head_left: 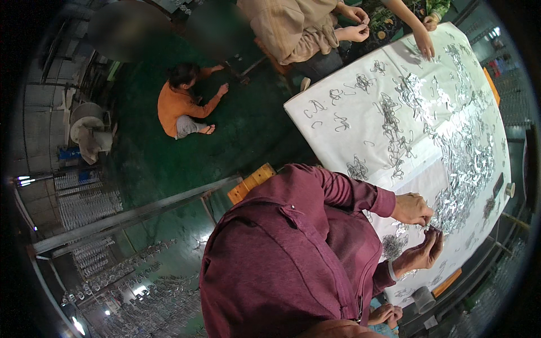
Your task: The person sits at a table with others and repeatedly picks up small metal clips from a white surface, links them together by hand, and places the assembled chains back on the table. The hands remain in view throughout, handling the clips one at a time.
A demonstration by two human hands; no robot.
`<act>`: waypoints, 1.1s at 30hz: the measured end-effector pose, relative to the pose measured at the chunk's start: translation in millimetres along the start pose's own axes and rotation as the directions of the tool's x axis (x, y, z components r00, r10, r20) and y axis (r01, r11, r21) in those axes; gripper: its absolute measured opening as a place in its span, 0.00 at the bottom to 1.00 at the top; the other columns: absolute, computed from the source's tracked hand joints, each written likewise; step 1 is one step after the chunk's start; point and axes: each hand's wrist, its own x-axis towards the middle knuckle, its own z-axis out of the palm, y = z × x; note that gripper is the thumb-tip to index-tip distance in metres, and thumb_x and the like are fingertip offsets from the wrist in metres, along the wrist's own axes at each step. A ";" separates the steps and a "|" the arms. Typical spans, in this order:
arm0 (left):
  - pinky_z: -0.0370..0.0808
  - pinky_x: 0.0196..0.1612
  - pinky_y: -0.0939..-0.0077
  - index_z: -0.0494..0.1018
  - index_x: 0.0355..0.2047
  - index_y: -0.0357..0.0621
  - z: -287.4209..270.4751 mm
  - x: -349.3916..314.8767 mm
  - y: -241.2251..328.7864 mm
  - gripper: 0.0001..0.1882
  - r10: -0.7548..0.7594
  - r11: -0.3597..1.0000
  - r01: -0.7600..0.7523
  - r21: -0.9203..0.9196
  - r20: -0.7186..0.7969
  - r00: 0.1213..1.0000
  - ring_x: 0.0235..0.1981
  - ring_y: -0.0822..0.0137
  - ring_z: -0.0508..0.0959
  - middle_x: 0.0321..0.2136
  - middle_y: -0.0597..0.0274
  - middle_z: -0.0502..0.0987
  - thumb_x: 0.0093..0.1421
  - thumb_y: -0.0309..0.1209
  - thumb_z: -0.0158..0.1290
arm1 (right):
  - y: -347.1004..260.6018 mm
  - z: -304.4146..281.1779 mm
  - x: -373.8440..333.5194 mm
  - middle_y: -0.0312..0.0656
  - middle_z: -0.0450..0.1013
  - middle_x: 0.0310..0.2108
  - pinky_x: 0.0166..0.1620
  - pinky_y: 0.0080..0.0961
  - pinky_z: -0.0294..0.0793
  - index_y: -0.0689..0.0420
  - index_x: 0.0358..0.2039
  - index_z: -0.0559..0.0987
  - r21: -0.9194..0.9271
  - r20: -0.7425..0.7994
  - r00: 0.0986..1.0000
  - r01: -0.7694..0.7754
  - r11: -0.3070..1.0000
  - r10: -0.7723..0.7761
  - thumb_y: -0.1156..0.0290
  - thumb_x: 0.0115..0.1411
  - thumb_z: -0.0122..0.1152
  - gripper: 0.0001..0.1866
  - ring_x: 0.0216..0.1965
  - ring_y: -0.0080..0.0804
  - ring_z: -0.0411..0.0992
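My left hand [411, 209], in a maroon sleeve, is closed in a pinch over the white-covered table [321, 135]. Just below it in the picture, my right hand [421, 253] has its thumb and fingers pressed together, with a pale band at the wrist. Their fingertips nearly meet around a small metal piece, whose exact shape I cannot make out. Beside the hands spreads a big heap of shiny silver strips [465, 163]. A tangle of thin wire hooks [395, 245] lies next to my right wrist, and more wire hooks [389, 115] are scattered farther up the table.
Co-workers' hands [424, 42] reach over the far edge, and other hands [385, 314] show low in the picture. A clear cup [424, 299] is at the table's lower edge. Behind me stands a wooden stool [253, 181]; a person in orange [180, 107] crouches on the green floor.
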 end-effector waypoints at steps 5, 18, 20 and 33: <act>0.72 0.43 0.66 0.73 0.40 0.45 2.8 0.2 -14.5 0.18 0.055 0.997 -0.058 -0.053 -0.055 0.997 0.40 0.60 0.76 0.36 0.54 0.77 0.51 0.39 0.59 | 28.5 -12.9 3.9 0.48 0.72 0.39 0.41 0.25 0.75 0.73 0.42 0.73 -0.011 0.028 0.994 0.102 0.995 -0.102 0.83 0.56 0.53 0.12 0.38 0.35 0.72; 0.75 0.36 0.68 0.79 0.31 0.41 -66.5 16.3 -171.6 0.12 -0.301 0.868 0.273 0.415 0.004 0.954 0.30 0.58 0.79 0.27 0.51 0.79 0.52 0.36 0.56 | 8.1 -33.2 3.2 0.45 0.73 0.32 0.33 0.22 0.73 0.67 0.39 0.74 0.520 -0.141 0.949 -0.171 0.837 0.282 0.84 0.55 0.54 0.10 0.31 0.30 0.73; 0.75 0.36 0.64 0.79 0.29 0.40 -41.8 14.0 -186.4 0.14 -0.337 0.838 0.258 0.481 0.084 0.938 0.30 0.55 0.79 0.26 0.50 0.79 0.52 0.39 0.56 | 6.9 -31.9 1.5 0.45 0.73 0.32 0.33 0.22 0.73 0.67 0.39 0.74 0.528 -0.131 0.952 -0.169 0.832 0.277 0.84 0.55 0.54 0.10 0.32 0.31 0.73; 0.77 0.28 0.61 0.76 0.21 0.36 22.6 12.1 -207.3 0.04 -0.199 0.686 0.096 0.721 0.059 0.978 0.28 0.51 0.80 0.23 0.46 0.77 0.44 0.22 0.53 | 30.1 -67.6 2.9 0.45 0.74 0.33 0.36 0.16 0.74 0.68 0.47 0.72 0.306 -0.107 0.971 -0.173 0.936 0.215 0.79 0.57 0.55 0.16 0.32 0.28 0.73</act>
